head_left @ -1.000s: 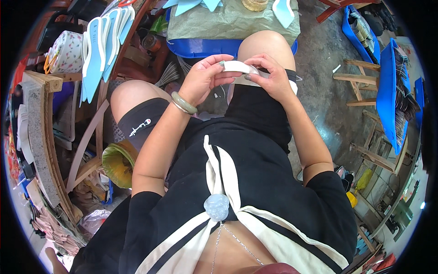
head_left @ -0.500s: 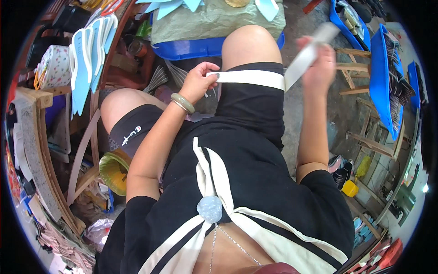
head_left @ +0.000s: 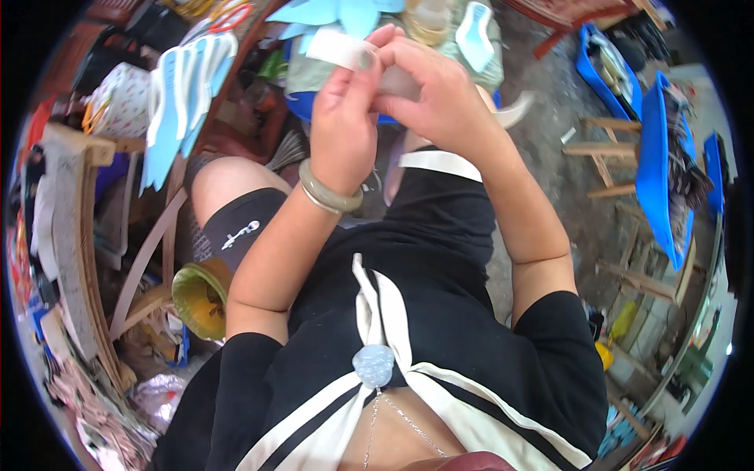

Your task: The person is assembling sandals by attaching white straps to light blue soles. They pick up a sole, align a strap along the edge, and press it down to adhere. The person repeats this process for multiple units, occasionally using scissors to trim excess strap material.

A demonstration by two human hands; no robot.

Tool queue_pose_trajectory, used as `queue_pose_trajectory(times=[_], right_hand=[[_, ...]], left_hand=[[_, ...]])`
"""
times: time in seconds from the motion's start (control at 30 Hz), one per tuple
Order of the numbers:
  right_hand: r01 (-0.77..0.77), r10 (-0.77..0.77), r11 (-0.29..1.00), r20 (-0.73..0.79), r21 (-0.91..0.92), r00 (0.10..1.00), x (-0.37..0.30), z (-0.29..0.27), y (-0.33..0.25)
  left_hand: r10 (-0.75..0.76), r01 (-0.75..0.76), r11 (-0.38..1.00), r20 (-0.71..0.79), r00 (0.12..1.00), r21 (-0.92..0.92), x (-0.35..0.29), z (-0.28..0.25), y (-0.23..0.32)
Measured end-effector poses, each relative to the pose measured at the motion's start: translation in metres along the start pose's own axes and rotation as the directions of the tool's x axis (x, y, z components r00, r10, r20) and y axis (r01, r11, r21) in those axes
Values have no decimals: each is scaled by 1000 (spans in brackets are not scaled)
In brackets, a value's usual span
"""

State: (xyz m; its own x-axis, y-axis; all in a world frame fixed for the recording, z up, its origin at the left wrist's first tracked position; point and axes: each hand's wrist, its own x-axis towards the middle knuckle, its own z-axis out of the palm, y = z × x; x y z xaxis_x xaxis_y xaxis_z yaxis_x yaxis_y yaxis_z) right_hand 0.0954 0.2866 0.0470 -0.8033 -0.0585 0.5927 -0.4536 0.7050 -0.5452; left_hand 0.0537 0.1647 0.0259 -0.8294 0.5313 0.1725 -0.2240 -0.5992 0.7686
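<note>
My left hand [head_left: 345,118] is raised over the lap, its thumb and fingers pinching a white strip [head_left: 336,49] whose short end sticks out to the left. Right beside it, my right hand [head_left: 428,94] curls its fingers against the left fingertips and seems to grip the same strip. Part of what lies between the hands is hidden. More white band [head_left: 441,163] lies across my right thigh, over the black shorts [head_left: 440,200]. A curved pale end [head_left: 516,110] shows beyond my right forearm. Whether these are one piece cannot be seen.
Light-blue pieces with white edging [head_left: 177,98] hang at the left; another [head_left: 475,38] lies on the covered surface ahead, beside a tape roll [head_left: 426,22]. A blue tray [head_left: 658,173] and wooden stools [head_left: 601,149] stand right. A yellow-green bin [head_left: 196,302] is at the left.
My hands have come together and moved forward, away from the thigh. The left lifted off the thigh; the right moved left from the outer side. The view has shifted slightly.
</note>
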Motion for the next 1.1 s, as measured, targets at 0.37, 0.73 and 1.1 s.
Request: queue_pose_trajectory(times=[0.37, 0.73, 1.1], right_hand=[[-743, 569, 576, 485, 341, 664, -47, -29, 80], [-440, 385, 721, 217, 535, 897, 14, 50, 30], [-611, 674, 416, 222, 674, 704, -3, 45, 105]], left_hand=[[151, -225, 966, -427, 892, -129, 20, -119, 78], [-263, 269, 956, -68, 962, 115, 13, -78, 58], [-119, -15, 297, 52, 992, 955, 95, -149, -10]])
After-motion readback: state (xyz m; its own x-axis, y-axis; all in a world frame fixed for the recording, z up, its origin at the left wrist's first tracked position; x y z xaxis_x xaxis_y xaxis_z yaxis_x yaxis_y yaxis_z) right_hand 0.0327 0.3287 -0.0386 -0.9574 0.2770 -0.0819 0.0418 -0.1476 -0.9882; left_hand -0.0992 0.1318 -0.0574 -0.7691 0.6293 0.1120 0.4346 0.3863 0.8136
